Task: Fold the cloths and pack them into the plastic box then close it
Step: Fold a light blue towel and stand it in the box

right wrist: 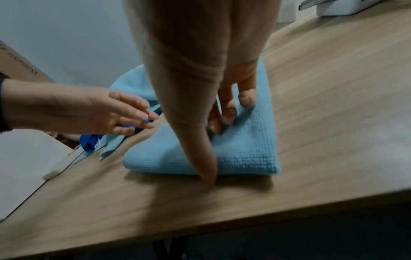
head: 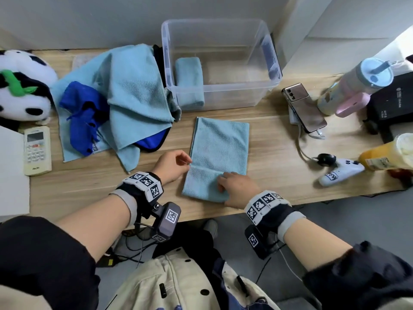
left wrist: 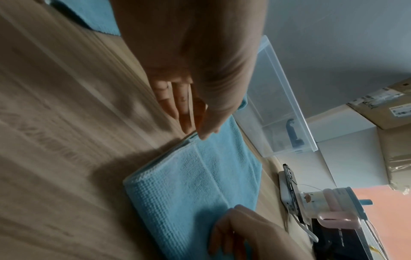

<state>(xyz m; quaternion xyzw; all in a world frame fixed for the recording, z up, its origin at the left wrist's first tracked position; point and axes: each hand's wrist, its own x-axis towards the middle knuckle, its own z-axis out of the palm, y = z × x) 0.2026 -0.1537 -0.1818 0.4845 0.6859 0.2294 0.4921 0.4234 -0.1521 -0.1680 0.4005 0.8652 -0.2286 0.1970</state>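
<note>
A light blue cloth (head: 220,146) lies folded into a long strip mid-table, its near end turned over on itself. My right hand (head: 222,189) holds that turned-over end, fingers (right wrist: 227,116) curled on top and the thumb at the near fold. My left hand (head: 187,163) hovers at the strip's left edge with relaxed fingers (left wrist: 184,109), holding nothing. Behind the cloth stands the clear plastic box (head: 223,95), lid off, with one folded light blue cloth (head: 188,81) in its left end. To the left is a heap of unfolded light blue cloths (head: 134,86) and a dark blue cloth (head: 87,115).
A phone (head: 304,108), a tumbler (head: 355,86), a white game controller (head: 342,173) and an orange bottle (head: 386,155) crowd the right side. A remote (head: 36,151) and a panda plush (head: 22,86) sit at the left. The table's front edge (head: 201,217) is just below my hands.
</note>
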